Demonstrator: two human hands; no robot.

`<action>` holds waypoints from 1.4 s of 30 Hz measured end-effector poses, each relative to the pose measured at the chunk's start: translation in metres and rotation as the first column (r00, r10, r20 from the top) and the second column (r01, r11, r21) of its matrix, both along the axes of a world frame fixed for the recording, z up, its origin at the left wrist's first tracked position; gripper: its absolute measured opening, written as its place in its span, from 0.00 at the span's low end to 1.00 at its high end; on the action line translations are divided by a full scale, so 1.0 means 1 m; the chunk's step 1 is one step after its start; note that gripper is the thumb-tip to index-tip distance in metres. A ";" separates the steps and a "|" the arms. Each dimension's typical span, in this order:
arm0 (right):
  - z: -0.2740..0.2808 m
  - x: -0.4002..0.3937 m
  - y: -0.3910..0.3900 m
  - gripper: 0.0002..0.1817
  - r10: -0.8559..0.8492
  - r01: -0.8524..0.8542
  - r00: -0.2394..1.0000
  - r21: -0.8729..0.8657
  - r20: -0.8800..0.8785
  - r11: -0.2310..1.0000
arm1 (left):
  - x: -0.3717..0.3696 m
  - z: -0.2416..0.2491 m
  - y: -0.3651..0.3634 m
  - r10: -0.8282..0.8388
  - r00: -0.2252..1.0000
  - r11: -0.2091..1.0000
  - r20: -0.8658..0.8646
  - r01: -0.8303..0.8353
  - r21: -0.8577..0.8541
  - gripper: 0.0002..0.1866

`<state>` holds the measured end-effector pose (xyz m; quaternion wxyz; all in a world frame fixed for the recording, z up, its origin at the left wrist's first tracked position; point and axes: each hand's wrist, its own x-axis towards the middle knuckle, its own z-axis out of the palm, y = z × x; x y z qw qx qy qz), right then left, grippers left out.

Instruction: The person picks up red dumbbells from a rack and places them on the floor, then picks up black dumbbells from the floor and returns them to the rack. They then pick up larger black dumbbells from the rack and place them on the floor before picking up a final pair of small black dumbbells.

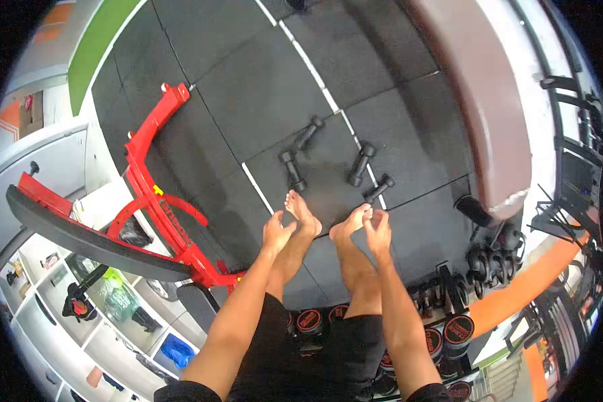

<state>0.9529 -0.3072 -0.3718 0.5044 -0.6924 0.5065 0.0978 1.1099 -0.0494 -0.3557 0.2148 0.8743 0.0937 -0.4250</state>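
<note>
My left hand [277,233] hangs over the left shin, loosely curled with the thumb apart and nothing in it. My right hand [378,232] is above the right foot [352,222], its fingers apart and holding nothing. Several black dumbbells lie on the dark mat floor [261,100] beyond my feet. Closest to my left foot [303,213] is one dumbbell [292,171], and another dumbbell [308,134] lies just past it. To the right rests a slanted dumbbell [362,164], with a smaller dumbbell [380,189] nearer my right hand. Neither hand touches them.
A red exercise bench frame [155,181] with a black pad [94,234] stands on the left, beside white shelves [87,348] holding bags. Racked dumbbells [457,329] sit behind me to the right. A brown padded surface [492,114] runs along the right side.
</note>
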 end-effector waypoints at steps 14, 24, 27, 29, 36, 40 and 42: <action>0.270 -0.084 -0.004 0.40 -0.233 0.181 0.949 0.238 0.211 0.954 | -0.016 0.241 -0.002 0.144 0.989 0.922 -0.043 -0.150 -0.358 0.41; 0.377 -0.089 0.011 0.47 0.015 -0.004 0.919 -0.028 0.393 1.000 | -0.011 0.318 0.004 -0.042 0.991 0.795 -0.125 -0.043 -0.605 0.44; 0.393 -0.100 0.041 0.48 -0.001 0.053 0.922 -0.126 0.387 0.991 | -0.005 0.334 0.017 -0.148 0.978 0.801 -0.147 0.032 -0.598 0.46; 0.402 -0.110 0.064 0.48 -0.069 0.134 0.911 -0.133 0.406 0.982 | 0.000 0.339 0.024 -0.189 0.971 0.760 -0.148 0.049 -0.648 0.46; 0.427 -0.144 0.146 0.47 -0.247 0.339 0.872 -0.157 0.424 0.928 | 0.008 0.361 0.038 -0.241 0.931 0.681 -0.274 -0.039 -0.731 0.41; 0.451 -0.168 0.182 0.47 -0.364 0.475 0.819 -0.170 0.443 0.863 | 0.001 0.366 0.032 -0.398 0.858 0.607 -0.326 -0.021 -0.795 0.36; 0.459 -0.184 0.200 0.47 -0.417 0.541 0.785 -0.179 0.457 0.822 | -0.006 0.368 0.022 -0.500 0.804 0.589 -0.323 0.042 -0.807 0.36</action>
